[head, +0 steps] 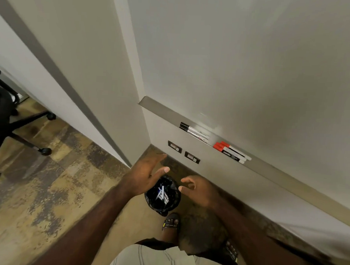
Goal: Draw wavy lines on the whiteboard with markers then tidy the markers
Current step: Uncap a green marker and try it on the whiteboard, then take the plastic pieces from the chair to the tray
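Both hands are out in front of the person, over the floor and below the marker tray, and neither holds anything. The left hand (147, 171) has its fingers stretched out straight and spread, thumb apart. The right hand (195, 190) has fingers loosely curled, thumb and forefinger close but pinching nothing.

The whiteboard (256, 65) hangs on the wall, its surface blank as far as I can see. Along its bottom edge runs the tray (280, 175). Toward the tray's left end lie 2 black-capped markers (194, 131), side by side and touching. Just to their right, a little apart, lie 2 red-capped markers (231, 151), also side by side. The red pair carry a black label with white writing, too blurred to read for sure.

Under the tray, 2 wall sockets (184, 152) sit in the wall near the corner. On the floor (43, 185), between the 2 hands and just ahead of a sandalled foot (171, 222), stands a small bin lined with a black bag (163, 195), with light scraps inside. An office chair (5, 109) on castors stands well off to the left.
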Demonstrator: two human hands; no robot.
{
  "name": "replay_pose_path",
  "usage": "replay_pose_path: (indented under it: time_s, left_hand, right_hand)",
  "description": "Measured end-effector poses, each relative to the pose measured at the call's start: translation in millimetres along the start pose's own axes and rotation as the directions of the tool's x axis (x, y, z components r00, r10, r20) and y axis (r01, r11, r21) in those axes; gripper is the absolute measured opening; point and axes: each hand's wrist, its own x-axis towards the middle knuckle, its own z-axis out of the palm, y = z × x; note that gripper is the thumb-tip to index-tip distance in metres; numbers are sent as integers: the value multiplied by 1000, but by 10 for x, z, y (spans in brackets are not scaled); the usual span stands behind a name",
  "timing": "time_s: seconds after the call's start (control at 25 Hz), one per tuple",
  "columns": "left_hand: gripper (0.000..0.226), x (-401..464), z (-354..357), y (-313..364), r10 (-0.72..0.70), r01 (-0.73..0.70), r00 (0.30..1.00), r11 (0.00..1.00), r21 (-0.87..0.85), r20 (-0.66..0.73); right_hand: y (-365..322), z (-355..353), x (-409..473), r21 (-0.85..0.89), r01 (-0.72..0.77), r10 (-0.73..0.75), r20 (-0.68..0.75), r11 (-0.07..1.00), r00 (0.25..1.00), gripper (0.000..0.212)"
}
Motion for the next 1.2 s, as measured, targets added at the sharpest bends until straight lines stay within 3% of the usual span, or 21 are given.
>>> replay_pose_path:
  time_s: [0.32,0.6,0.84,1.04,1.2]
  left_hand:
    - [62,421,443,491,167,-177,976,982,61,138]
    - [60,623,999,1275,352,-376,878,926,15,325]
    - [60,592,1655,2170,520,-567,750,824,-6,408]
    - [64,358,2413,2963,583,-652,650,758,-37,488]
    - [53,31,2995,3591,673,-733,532,670,-119,513]
  right_hand:
    - [315,-278,-515,38,-28,36,-250,999,968,41]
    - [810,-505,-1233,91,-91,123,-479,992,869,47]
    - [1426,-729,-2072,161,-123,201,-679,979,706,42]
    - [2085,-858,-2914,284,-176,334,-776,943,535,43]
    - [2668,-873,-3633,375,-181,417,-830,909,371,36]
